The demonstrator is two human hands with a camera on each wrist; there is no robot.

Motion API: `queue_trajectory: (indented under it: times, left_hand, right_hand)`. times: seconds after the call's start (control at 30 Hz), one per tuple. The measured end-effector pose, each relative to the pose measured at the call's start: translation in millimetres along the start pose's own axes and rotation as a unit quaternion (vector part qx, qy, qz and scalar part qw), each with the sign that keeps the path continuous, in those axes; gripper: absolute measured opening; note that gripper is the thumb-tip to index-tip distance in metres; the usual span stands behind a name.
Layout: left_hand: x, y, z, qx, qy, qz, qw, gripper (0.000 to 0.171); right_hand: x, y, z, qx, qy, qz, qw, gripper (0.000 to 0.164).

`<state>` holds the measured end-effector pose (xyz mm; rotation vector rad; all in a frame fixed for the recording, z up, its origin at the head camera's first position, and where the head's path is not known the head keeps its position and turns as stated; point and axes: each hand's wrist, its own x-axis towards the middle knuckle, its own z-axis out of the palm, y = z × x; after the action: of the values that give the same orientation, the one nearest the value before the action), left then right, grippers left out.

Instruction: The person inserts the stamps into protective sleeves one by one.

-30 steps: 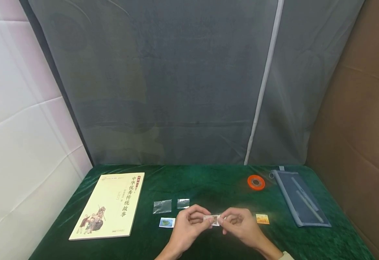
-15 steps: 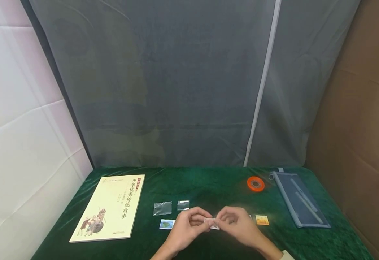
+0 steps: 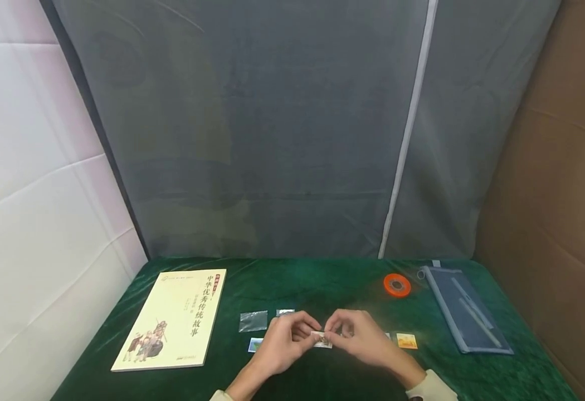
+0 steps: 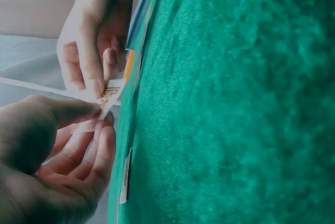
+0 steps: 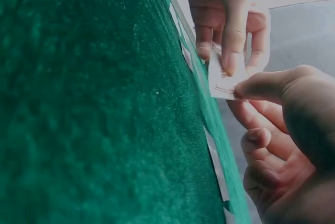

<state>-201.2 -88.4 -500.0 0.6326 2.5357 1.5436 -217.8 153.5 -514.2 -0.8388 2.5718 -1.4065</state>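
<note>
Between my two hands, just above the green cloth, is a small white-edged stamp (image 3: 322, 342) with a brown print. My left hand (image 3: 283, 344) pinches one side of it between thumb and fingers. The thumb and index finger of my right hand (image 3: 360, 337) pinch the other side. In the right wrist view, clear plastic shows round the stamp (image 5: 221, 85); a transparent edge also shows by the left fingers in the left wrist view. A blue-green stamp (image 3: 254, 345) lies partly behind the left hand, and an orange stamp (image 3: 406, 341) lies right of the right hand.
Two clear plastic sleeves, one larger (image 3: 253, 321) and one smaller (image 3: 284, 312), lie beyond the left hand. A cream book (image 3: 172, 320) is at the left. An orange tape roll (image 3: 396, 285) and a blue zip pouch (image 3: 465, 309) with pen-like items lie at the right.
Both hands have shifted slightly left with the stamp. My right fingers have drawn closer to the left ones, and the left hand now covers more of the blue-green stamp and smaller sleeve.
</note>
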Motion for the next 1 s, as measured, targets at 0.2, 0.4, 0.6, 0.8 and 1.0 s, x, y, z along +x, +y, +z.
queue_trajectory:
  times: [0.2,0.4,0.6,0.8,1.0]
  left_hand:
    - [0.6,2.8,-1.0,0.056,-0.027,0.016,0.9979,0.01]
    - [4.1,9.6,1.0,0.096,-0.03,0.032,0.9944,0.013]
    - [6.9,6.6,3.6,0.121,-0.019,0.041,0.9917,0.015]
    - [9.6,5.9,4.5,0.13,-0.02,0.043,0.9904,0.016]
    - [11.6,4.1,4.5,0.132,-0.017,0.052,0.9897,0.017]
  right_hand:
    - [2,1,2,0.001,-0.017,0.01,1.0,0.007]
    - [3,2,2,-0.033,-0.022,0.011,0.999,0.005]
    - [4,7,2,-0.07,-0.017,0.008,0.997,0.005]
    - [4,8,2,-0.105,-0.008,0.011,0.994,0.009]
    - [5,9,-1,-0.123,-0.007,0.015,0.992,0.009]
